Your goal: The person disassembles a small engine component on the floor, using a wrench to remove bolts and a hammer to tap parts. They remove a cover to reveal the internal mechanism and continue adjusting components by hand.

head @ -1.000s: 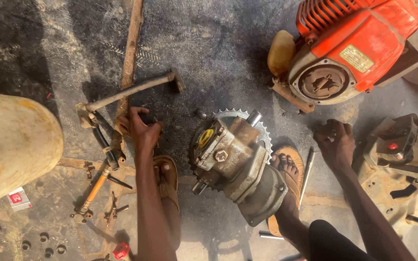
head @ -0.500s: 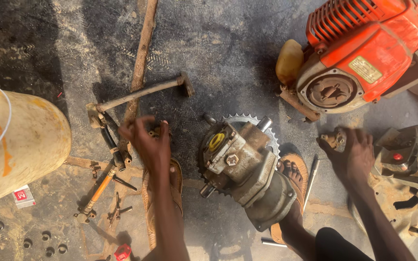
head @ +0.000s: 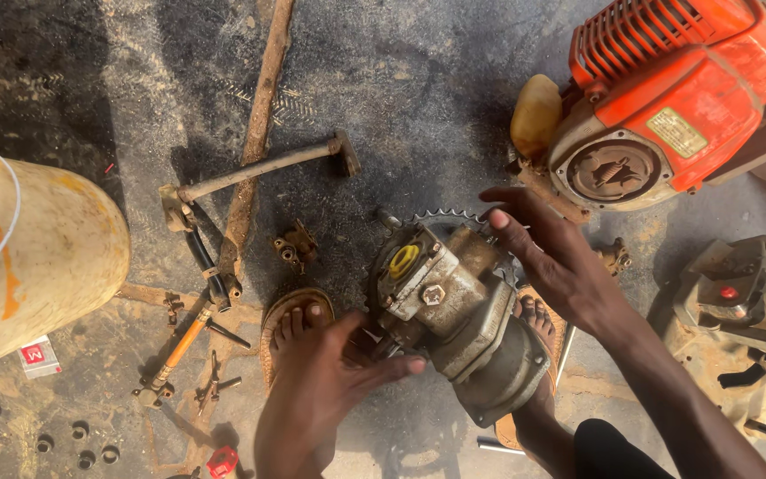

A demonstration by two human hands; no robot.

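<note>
**Both hands at the gearbox on the workshop floor**

A grey gearbox (head: 458,324) with a toothed sprocket is lying on the dark floor (head: 401,80), between two sandalled feet. The left hand (head: 330,390) is pressing against its lower left side, fingers spread, pinching nothing. The right hand (head: 547,253) is hovering open over its upper right edge, fingers extended. An orange engine (head: 667,98) is sitting to the upper right; a yellow drum (head: 37,257) is lying at left.

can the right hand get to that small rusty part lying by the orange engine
Probably yes: the right hand is open above the gearbox, and the small rusty part lies uncovered on the floor just beside it.
</note>
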